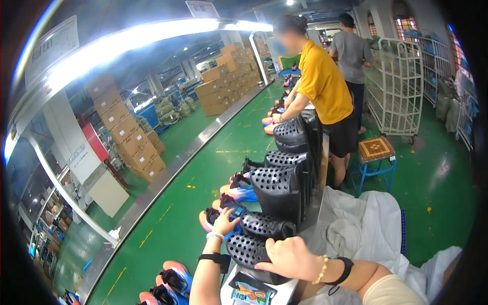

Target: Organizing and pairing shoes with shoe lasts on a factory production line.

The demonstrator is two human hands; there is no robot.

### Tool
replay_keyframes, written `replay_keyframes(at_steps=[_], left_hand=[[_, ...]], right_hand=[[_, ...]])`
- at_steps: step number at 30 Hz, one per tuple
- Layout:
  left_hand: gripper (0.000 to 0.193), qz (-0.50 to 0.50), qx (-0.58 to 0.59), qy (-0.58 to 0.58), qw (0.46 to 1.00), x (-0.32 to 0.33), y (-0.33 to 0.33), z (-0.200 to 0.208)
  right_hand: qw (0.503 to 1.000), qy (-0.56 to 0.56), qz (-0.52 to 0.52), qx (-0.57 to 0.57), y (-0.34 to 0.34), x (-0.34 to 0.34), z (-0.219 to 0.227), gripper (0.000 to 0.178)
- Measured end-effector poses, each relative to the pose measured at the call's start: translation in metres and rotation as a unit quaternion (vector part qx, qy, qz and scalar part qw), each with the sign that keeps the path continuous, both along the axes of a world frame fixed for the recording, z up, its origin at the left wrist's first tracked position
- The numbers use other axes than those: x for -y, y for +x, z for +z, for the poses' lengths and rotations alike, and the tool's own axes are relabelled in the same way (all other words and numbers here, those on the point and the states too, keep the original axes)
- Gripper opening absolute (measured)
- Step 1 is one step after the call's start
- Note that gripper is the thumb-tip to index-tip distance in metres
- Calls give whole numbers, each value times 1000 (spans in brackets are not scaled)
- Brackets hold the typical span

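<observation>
My left hand [223, 224] reaches over a blue and orange sports shoe [207, 219] on the green conveyor belt, its fingers apart and the thumb stretched out; the fingertips are near or touching the shoe's dark collar. My right hand [293, 258] is curled at the edge of a black plastic piece [246, 252], rounded like a shoe front and full of holes. Its thumb lies across the piece, and the fingers are partly hidden. A second black perforated piece [260, 223] sits just behind, between the hands.
More black pieces [277, 185] stand stacked along the belt's right edge. Several shoes [173, 279] lie on the belt. A packet [251, 294] lies below my hands, and white sheeting [351, 218] to the right. Ahead, a co-worker in yellow [325, 81] leans over the belt, near a stool [376, 148].
</observation>
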State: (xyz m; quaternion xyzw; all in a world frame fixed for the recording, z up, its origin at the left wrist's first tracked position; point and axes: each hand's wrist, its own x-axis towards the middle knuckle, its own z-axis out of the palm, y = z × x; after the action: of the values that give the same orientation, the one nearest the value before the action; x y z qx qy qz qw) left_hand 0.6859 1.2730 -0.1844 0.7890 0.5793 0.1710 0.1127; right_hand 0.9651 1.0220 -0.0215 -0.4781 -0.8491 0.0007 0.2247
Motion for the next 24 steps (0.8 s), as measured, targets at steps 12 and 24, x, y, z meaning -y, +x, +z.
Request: replay_keyframes(at_steps=[12,24], left_hand=[[30,64,-93,126,986,105,-35,-10],[25,274,69,91,955,206,-94,13]], right_hand=[[1000,5,3,-17,-2,-9,-10,65],[998,-33,-19,56,-7,4,10,65]])
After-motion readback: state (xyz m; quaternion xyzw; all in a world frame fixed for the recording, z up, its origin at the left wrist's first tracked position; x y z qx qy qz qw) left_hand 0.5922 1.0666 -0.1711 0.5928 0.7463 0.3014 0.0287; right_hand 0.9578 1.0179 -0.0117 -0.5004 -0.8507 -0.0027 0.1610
